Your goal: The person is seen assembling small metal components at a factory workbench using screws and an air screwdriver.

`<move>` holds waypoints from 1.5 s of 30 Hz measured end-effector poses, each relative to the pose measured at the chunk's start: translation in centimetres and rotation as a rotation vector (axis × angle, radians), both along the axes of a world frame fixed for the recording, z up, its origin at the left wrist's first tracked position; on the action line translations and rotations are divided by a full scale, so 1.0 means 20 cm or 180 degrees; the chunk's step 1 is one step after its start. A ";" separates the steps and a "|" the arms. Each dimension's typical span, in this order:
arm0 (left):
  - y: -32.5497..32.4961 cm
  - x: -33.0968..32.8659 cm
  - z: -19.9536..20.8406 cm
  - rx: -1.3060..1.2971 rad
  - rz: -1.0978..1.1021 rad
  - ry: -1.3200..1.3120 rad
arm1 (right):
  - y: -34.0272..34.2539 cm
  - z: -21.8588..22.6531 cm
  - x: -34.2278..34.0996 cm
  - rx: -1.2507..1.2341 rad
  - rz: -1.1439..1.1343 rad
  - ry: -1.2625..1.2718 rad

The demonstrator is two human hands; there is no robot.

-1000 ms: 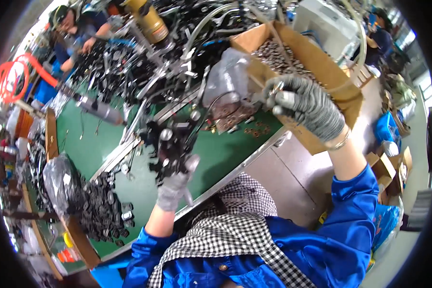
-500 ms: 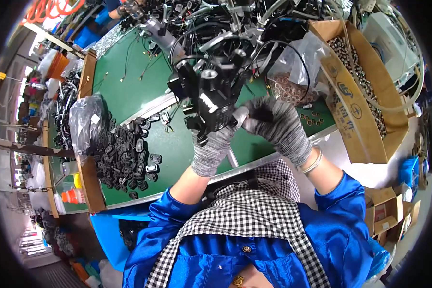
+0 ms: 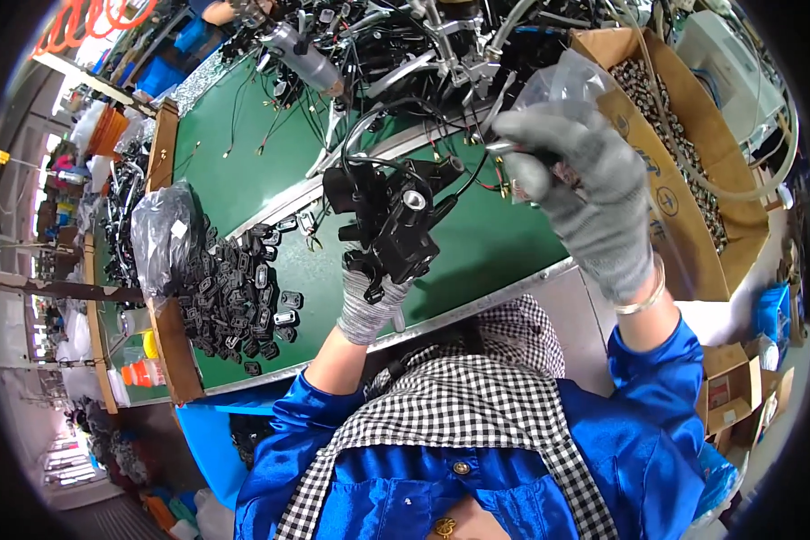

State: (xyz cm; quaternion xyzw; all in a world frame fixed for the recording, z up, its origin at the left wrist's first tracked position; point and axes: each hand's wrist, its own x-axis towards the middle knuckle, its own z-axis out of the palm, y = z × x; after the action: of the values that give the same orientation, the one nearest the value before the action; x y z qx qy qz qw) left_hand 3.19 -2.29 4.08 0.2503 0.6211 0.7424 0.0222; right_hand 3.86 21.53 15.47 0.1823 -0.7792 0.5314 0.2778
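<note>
My left hand, in a grey knitted glove, is closed around the underside of a black brake master cylinder with thin black cables. Its round silver-rimmed opening faces up. To the right, my right hand, gloved in grey, is raised over the table's right part, apart from the cylinder. The thumb and fingers of that hand curl toward each other around something small that I cannot make out. Below it, a plastic bag of copper-coloured rings is partly hidden.
A pile of small black caps lies on the green table at left, beside a clear plastic bag. A cardboard box of metal bolts stands at right. A power screwdriver hangs near the back, before heaped black parts.
My right hand has left the brake master cylinder and moved up and to the right. The cylinder in my left hand has come slightly lower and turned.
</note>
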 end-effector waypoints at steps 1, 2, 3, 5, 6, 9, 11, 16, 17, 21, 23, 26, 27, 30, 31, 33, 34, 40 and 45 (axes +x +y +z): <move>-0.01 0.00 0.00 -0.1012 0.0202 0.0583 | 0.01 0.02 -0.04 0.0445 -0.0004 0.0105; -0.02 0.01 0.00 -0.1012 0.0195 0.0575 | 0.01 0.03 -0.05 0.0897 0.0004 0.0223; -0.03 0.03 -0.01 -0.1116 0.0200 0.0146 | 0.01 0.02 -0.05 0.0897 0.0004 0.0213; -0.06 0.07 -0.03 -0.1316 0.0212 -0.0717 | 0.01 0.01 -0.04 0.1071 0.0104 -0.0012; -0.07 0.07 -0.04 -0.1318 0.0213 -0.0728 | 0.01 0.01 -0.03 0.1158 0.0156 -0.0125; -0.10 0.09 -0.09 -0.0201 -0.0036 -0.0885 | 0.00 -0.01 -0.03 0.0951 0.0142 -0.0121; -0.13 0.10 -0.10 -0.0129 -0.0086 -0.1061 | 0.00 -0.03 -0.02 0.0842 0.0132 -0.0121; -0.08 0.13 -0.02 0.0593 -0.0016 -0.1831 | 0.02 -0.03 -0.02 0.0990 0.0189 -0.0183; -0.07 0.13 0.00 0.0869 0.0062 -0.2038 | 0.02 -0.01 -0.02 0.1026 0.0194 -0.0335; -0.08 0.11 -0.04 0.1354 -0.0106 -0.2038 | 0.01 -0.05 -0.02 0.1052 0.0153 -0.0432; -0.07 0.12 -0.02 0.0841 -0.0008 -0.1657 | 0.01 -0.06 -0.02 0.1052 0.0129 -0.0399; -0.06 0.14 0.01 -0.0169 0.0184 -0.0883 | -0.01 -0.05 -0.01 0.2261 -0.0532 -0.0222; -0.06 0.14 0.00 0.0532 0.0036 -0.1447 | 0.01 -0.05 -0.01 0.2263 -0.0536 -0.0218; -0.05 0.12 0.02 0.1961 -0.0283 -0.2543 | 0.06 -0.08 -0.05 0.1043 0.0101 -0.0766; -0.06 0.12 0.05 0.1203 -0.0139 -0.1986 | 0.06 -0.08 -0.05 0.1053 0.0093 -0.0760; -0.05 0.12 0.08 -0.0288 0.0105 -0.0856 | 0.08 -0.10 -0.06 0.0675 0.0289 -0.0450; -0.08 0.12 0.04 -0.0258 0.0026 -0.0854 | 0.09 -0.09 -0.04 0.0513 0.0337 -0.0295; -0.06 0.09 -0.07 0.1184 0.0214 -0.1854 | 0.22 -0.04 -0.02 0.1785 0.0119 -0.1421; 0.13 0.03 0.09 0.0876 -0.0125 -0.1634 | 0.26 0.09 0.07 0.2767 -0.0069 -0.0580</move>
State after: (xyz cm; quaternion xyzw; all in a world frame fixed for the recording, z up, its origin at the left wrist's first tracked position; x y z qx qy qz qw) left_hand 3.86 0.36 5.97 0.0669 0.4836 0.8582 0.1589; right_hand 5.27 26.66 17.20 0.2264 -0.9534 0.1654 0.1110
